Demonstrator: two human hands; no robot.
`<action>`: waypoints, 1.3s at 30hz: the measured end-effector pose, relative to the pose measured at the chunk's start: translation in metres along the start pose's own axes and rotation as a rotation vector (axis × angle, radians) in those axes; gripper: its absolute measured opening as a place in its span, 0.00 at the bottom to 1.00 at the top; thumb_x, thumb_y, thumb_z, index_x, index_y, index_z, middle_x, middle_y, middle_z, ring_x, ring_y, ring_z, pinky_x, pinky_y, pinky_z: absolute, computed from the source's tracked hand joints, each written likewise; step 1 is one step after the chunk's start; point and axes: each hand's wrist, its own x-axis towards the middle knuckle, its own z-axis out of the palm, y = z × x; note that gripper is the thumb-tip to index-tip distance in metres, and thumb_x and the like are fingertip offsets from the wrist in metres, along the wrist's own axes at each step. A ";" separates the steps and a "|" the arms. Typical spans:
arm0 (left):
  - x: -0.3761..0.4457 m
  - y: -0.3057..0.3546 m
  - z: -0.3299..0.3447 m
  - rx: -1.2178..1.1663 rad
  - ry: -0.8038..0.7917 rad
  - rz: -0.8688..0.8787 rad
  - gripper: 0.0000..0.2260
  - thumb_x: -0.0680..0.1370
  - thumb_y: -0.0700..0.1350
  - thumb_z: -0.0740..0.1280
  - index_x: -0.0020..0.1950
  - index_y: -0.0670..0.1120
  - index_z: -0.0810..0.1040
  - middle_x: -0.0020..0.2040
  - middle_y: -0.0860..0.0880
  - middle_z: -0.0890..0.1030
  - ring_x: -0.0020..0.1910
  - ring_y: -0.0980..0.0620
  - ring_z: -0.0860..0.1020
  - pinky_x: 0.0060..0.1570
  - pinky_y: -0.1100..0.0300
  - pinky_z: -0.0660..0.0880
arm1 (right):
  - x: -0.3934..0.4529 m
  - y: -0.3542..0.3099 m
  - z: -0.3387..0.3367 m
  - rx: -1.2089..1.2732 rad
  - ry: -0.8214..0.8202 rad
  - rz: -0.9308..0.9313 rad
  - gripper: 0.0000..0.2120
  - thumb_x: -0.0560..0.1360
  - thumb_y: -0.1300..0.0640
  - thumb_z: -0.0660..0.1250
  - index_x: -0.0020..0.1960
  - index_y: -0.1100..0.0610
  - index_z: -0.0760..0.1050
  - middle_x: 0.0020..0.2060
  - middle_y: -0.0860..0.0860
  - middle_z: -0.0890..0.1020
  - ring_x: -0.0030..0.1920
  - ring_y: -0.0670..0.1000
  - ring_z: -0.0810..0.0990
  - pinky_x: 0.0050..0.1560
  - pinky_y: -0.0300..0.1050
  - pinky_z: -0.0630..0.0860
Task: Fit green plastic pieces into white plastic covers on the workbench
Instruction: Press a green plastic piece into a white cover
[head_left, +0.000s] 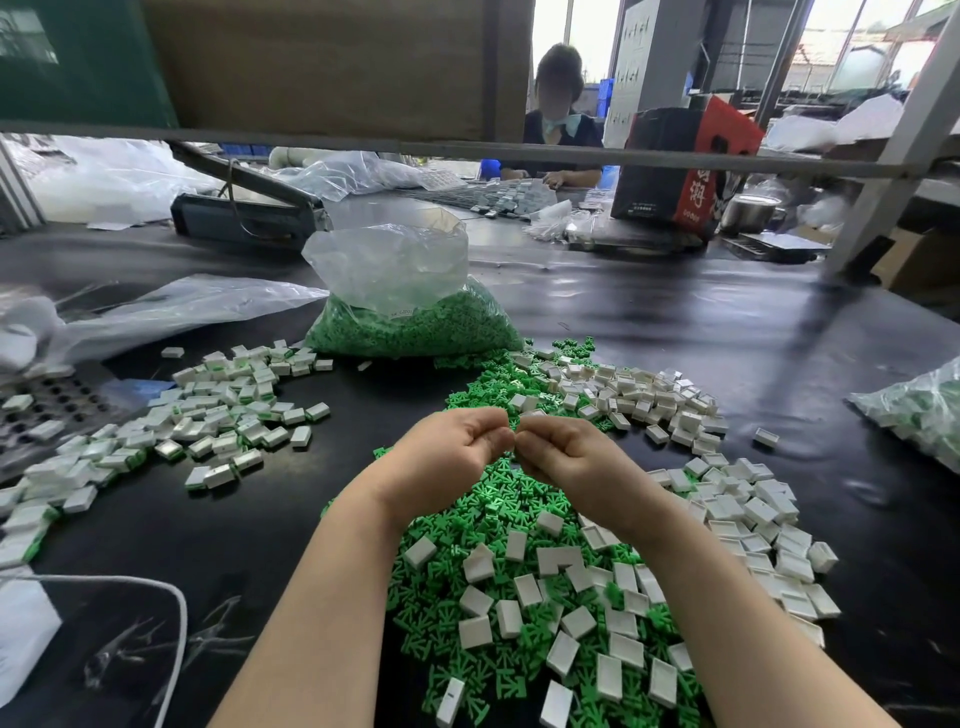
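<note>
i see my left hand (451, 451) and right hand (563, 453) curled, fingertips meeting mid-frame over the green pieces (498, 499); i cannot tell what they pinch.

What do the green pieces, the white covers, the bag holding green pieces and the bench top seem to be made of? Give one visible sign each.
Green pieces: moulded plastic, uniform colour, crisp edges.
White covers: likely plastic, thin-walled hollow shells, slight sheen.
Bag: clear thin plastic film, crinkled, see-through.
Bench top: black sheet with soft glare, perhaps rubber or vinyl; cannot tell which.
</note>
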 end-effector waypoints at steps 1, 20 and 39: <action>0.000 0.001 0.000 -0.037 0.016 0.012 0.12 0.81 0.46 0.63 0.38 0.48 0.70 0.31 0.55 0.67 0.33 0.53 0.65 0.36 0.55 0.64 | 0.001 -0.001 0.000 0.065 0.015 -0.008 0.11 0.81 0.63 0.60 0.39 0.62 0.69 0.30 0.48 0.67 0.34 0.49 0.65 0.38 0.48 0.65; -0.002 0.009 -0.002 -0.341 0.151 0.020 0.04 0.77 0.38 0.69 0.47 0.46 0.82 0.36 0.53 0.83 0.34 0.61 0.79 0.37 0.70 0.73 | -0.001 0.000 -0.004 0.450 0.086 0.086 0.21 0.77 0.42 0.58 0.38 0.57 0.75 0.27 0.48 0.75 0.28 0.45 0.71 0.32 0.36 0.68; 0.003 0.017 0.002 -0.381 0.267 0.066 0.06 0.74 0.36 0.71 0.50 0.40 0.85 0.40 0.49 0.76 0.42 0.54 0.77 0.47 0.62 0.74 | 0.003 -0.005 0.018 1.105 -0.005 0.279 0.17 0.71 0.41 0.66 0.42 0.56 0.75 0.30 0.50 0.75 0.28 0.45 0.70 0.29 0.35 0.64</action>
